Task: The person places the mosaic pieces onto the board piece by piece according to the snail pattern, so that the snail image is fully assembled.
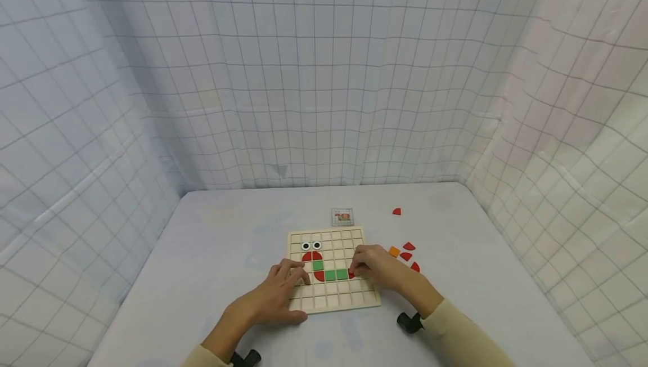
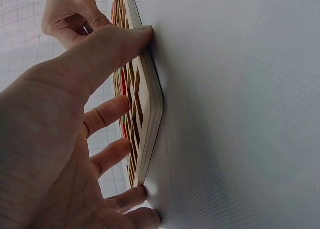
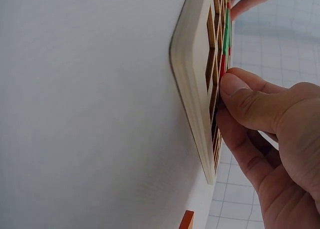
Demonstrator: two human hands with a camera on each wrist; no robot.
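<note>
Apparent step: tile seating; right grip [image 1: 376, 266] pinches red quarter-circle tile [image 1: 351, 273] at right half of gridded board [image 1: 339, 255]; left grip [image 1: 278, 296], unclenched, rests on board's left edge; next, likely press tile flush

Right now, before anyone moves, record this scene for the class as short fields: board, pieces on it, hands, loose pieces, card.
Board: wooden grid board, on the white table
Set pieces: two eye pieces, three green squares, several red pieces
Left hand: at the board's near left corner
Right hand: appears to pinch a red piece on the board
Loose pieces: orange square, red wedges
Card: picture card, beyond the board's far edge
</note>
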